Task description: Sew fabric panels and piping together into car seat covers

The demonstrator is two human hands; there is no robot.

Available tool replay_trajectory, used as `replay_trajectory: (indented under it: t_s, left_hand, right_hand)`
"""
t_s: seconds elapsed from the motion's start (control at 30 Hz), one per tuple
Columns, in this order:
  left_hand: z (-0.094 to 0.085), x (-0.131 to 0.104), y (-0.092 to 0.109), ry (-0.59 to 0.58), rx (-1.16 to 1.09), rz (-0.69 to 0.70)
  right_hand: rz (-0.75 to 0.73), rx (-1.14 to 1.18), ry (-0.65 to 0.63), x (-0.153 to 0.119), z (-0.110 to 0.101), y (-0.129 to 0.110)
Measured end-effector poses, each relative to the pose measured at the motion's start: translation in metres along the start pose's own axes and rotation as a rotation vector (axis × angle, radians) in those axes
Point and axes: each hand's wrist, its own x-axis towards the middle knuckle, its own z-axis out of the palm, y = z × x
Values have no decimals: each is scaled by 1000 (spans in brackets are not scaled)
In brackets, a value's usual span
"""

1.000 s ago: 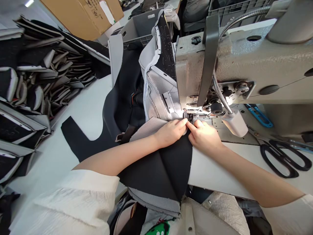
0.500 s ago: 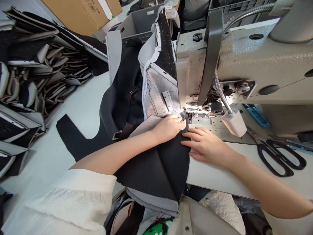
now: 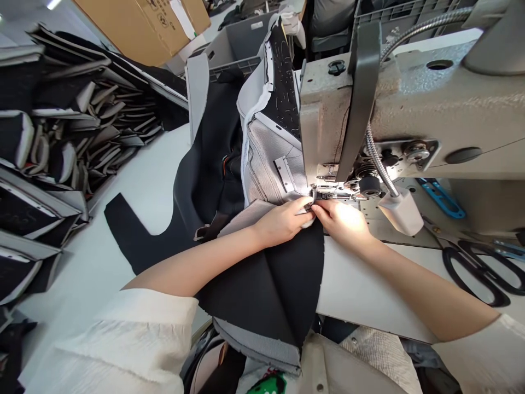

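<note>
A large padded cover of black fabric (image 3: 262, 279) with a grey mesh lining lies across the table and under the head of a sewing machine (image 3: 410, 109). My left hand (image 3: 283, 221) is closed on the cover's edge just in front of the presser foot (image 3: 324, 194). Right beside it, my right hand (image 3: 344, 221) pinches the same edge with thumb and fingers, under the machine's lamp (image 3: 401, 212). The two hands nearly touch. Fabric and fingers hide the needle point.
Black-handled scissors (image 3: 478, 268) and blue thread snips (image 3: 441, 197) lie to the right. A big pile of black and grey padded pieces (image 3: 94, 120) fills the left. Behind stand a grey crate (image 3: 240, 46) and a cardboard box (image 3: 143, 27).
My right hand has moved forward and left from lying flat beside the fabric to pinching its edge near the presser foot. My left hand keeps its hold. The whole view has shifted slightly.
</note>
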Motion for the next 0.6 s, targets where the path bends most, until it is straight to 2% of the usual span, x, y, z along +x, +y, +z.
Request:
replay_trajectory:
  t_s: [0.13, 0.27, 0.37, 0.47, 0.53, 0.6]
  left_hand:
    - [2, 1, 3, 0, 45, 20]
    - [6, 0, 6, 23, 129, 26]
    - [5, 1, 7, 15, 165, 21]
    - [0, 4, 7, -47, 142, -13]
    - [-3, 7, 7, -119, 113, -46]
    - [-7, 11, 7, -176, 100, -66]
  right_hand:
    - [86, 66, 6, 6, 0, -7]
    - [55, -35, 49, 5, 6, -7]
    - [61, -87, 30, 7, 8, -9]
    - [68, -129, 3, 8, 7, -11]
    - [68, -155, 35, 2, 5, -9]
    - [-12, -164, 83, -10, 2, -3]
